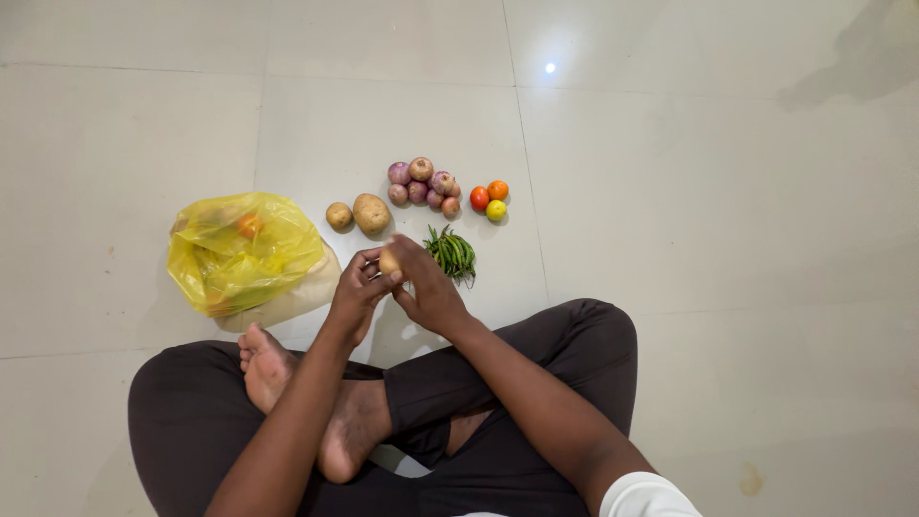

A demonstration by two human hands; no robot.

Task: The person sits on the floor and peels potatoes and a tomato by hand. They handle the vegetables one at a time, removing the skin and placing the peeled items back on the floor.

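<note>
1. At far left on the pale glossy tiled floor (670, 239): crumpled translucent yellow plastic bag (239, 251), bulging, with an orange round item showing through the film near its top; contents otherwise not identifiable.
2. Beneath the bag's right edge: a beige flat piece, possibly a second bag or cloth (302, 299); material unclear from this view.
3. Right of the bag, well apart from it: two brown potatoes (360, 213) lying side by side on the tile, smaller one left, larger one right, just touching or nearly so.
4. Below those, above the crossed legs: left hand (356, 292), fingers curled, grasping a small tan rounded potato (389, 261) from its left side.
5. Same small potato held off the floor between both hands, just below the two lying ones and left of the chillies.
6. Right hand (428, 285), fingers bent over the top and right side of that potato, gripping it too; most of the potato hidden by the fingers.
7. Just right of the hands: small heap of slender green chillies (452, 254) on the tile.
8. Above the chillies: cluster of purple-pink round onions (422, 184), touching one another.
9. Right of the onions, near but separate: three small round fruits bunched together, red, orange and yellow-green (489, 199).
</note>
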